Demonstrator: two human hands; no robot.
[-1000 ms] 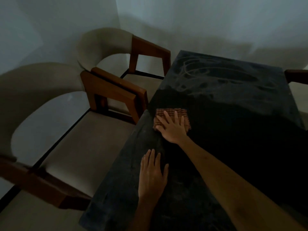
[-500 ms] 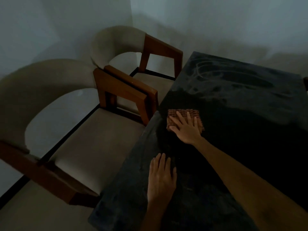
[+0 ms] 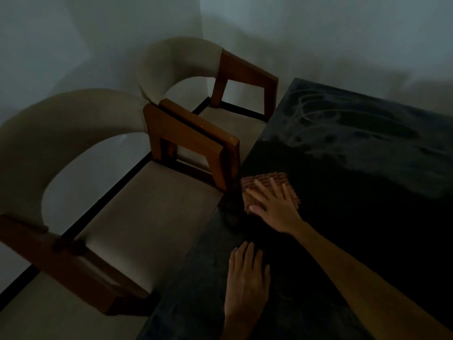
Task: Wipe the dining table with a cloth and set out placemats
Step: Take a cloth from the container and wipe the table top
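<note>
**Q:** What encloses the space?

**A:** Two plain, pale walls (image 3: 98,33) meet in a vertical corner behind the far chair. Both walls are unadorned. Broad, soft shadows lie across them.

**Q:** What seating is present?

**A:** Two armchairs stand side by side. The near chair (image 3: 81,173) and the far chair (image 3: 186,62) each have a curved, light upholstered backrest, a light seat pad with dark piping along its edge, and brown wooden armrests and legs. The adjacent armrests are just beside one another, possibly touching.

**Q:** What is the lighting condition?

**A:** Dim and cool throughout. The light source is not visible.

**Q:** And the floor?

**A:** A pale floor (image 3: 49,320) shows at lower left; its material cannot be determined.
</note>
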